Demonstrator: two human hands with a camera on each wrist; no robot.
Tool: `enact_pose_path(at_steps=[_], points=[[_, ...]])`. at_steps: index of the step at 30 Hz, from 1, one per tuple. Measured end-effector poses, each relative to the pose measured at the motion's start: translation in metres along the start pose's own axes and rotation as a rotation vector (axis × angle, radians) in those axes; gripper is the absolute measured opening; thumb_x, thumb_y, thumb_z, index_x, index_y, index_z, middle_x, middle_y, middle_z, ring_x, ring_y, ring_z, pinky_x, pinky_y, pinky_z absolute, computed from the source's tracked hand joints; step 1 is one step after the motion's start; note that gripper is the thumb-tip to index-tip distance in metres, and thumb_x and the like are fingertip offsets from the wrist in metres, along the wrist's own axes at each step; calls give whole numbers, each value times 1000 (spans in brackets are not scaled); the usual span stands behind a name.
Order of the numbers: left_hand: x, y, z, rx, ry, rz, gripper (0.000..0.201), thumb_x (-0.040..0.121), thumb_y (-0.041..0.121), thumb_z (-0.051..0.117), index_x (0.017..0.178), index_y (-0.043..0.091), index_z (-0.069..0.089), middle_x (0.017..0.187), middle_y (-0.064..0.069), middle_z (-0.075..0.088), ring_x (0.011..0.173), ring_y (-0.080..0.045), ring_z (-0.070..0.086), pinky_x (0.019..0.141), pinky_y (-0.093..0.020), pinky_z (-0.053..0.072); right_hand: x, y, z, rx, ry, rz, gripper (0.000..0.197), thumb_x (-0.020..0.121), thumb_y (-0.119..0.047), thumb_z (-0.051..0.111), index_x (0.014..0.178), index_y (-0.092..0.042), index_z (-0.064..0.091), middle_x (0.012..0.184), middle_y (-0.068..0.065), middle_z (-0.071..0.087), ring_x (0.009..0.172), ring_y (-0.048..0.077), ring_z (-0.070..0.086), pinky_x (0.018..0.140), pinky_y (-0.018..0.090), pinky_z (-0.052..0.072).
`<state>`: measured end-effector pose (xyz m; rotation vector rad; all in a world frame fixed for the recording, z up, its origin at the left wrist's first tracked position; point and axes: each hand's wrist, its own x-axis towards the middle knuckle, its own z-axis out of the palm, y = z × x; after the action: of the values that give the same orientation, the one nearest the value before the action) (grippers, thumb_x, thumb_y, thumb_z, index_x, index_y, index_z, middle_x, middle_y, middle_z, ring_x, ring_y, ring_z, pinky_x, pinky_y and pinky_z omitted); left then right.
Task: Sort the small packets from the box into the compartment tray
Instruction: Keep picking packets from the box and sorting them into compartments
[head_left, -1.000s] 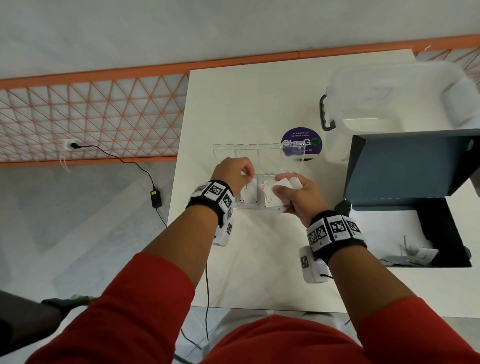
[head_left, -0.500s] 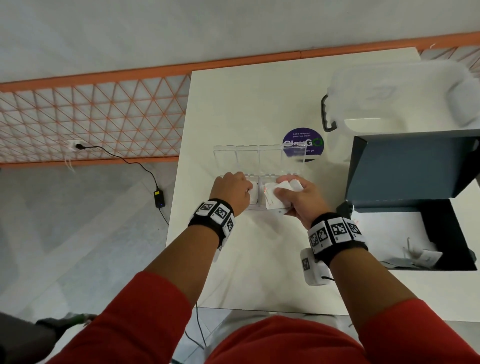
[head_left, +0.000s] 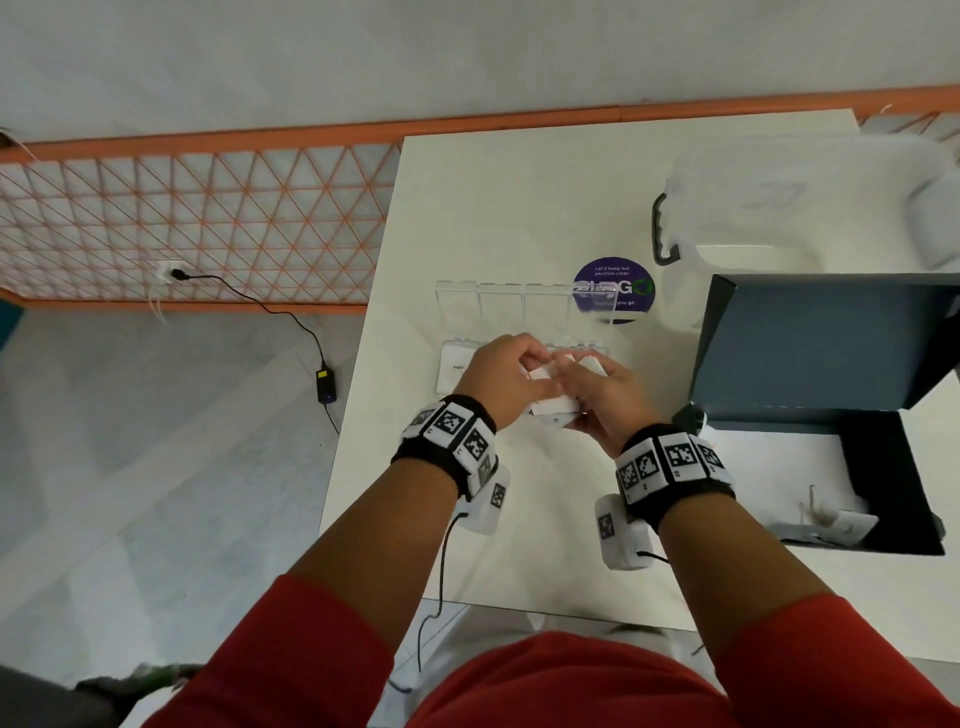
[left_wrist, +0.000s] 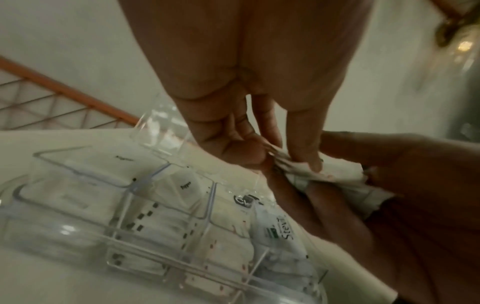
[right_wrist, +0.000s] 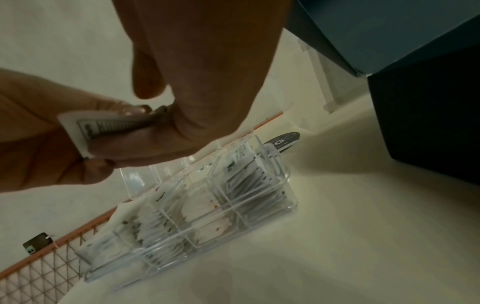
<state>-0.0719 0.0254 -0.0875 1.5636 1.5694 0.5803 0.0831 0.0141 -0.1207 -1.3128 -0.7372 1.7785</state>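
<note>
Hands (head_left: 550, 387) both pinch packets (head_left: 555, 402); wrist views alone show tray (right_wrist: 283, 197) compartments filled

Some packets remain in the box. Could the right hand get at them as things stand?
Probably not yet: the right hand is full of packets. The box beside it is open.

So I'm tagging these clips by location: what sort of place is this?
Probably an office pantry or break area: the purple sticker on the white table mentions keeping pantries clean, and the clear compartment tray holds condiment packets.
</note>
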Motion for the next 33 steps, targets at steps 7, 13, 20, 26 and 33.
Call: enact_pose_path(at_steps=[7, 13, 20, 26, 33], points=[[-2, -1, -6, -153, -8, -95, 27, 85, 3, 64, 95, 28, 69, 89, 4, 66, 67, -8, 67, 69, -27, 59, -5, 4, -10, -5, 18, 2, 24, 87, 2, 67, 96, -20, 67, 79, -1, 75, 71, 18, 73, 57, 31, 56], [2, 2, -15, -82, 18, -88, 35, 88, 0, 52, 100, 25, 73, 78, 11, 66, 77, -11, 62, 80, -29, 53, -9, 0, -14, -16, -5, -15, 24, 86, -1, 70, 91, -25, 72, 84, 0, 75, 72, 17, 72, 56, 30, 56], [6, 14, -11, 48, -29, -39, 38, 95, 7, 41, 94, 29, 72, 94, 4, 56, 92, -23, 62, 80, -37, 57, -8, -3, -18, -26, 18, -20, 21, 86, -6, 71, 90, -26, 71, 84, -2, 74, 76, 19, 72, 57, 31, 55], [4, 15, 1, -64, 97, 12, 16, 87, 14, 66, 97, 26, 63, 89, 13, 62, 71, -6, 59, 68, -20, 50, -5, -2, -21, -51, 53, -19, 20, 85, -7, 72, 82, -27, 74, 85, 0, 75, 75, 21, 72, 62, 35, 57], [6, 11, 2, -193, 39, -86, 18, 76, 11, 78, 79, 26, 69, 84, 7, 71, 80, -9, 67, 76, -22, 55, 0, -1, -21, -72, 81, -23, 23, 78, -7, 71, 77, -29, 75, 77, -1, 74, 71, 21, 71, 60, 34, 57]])
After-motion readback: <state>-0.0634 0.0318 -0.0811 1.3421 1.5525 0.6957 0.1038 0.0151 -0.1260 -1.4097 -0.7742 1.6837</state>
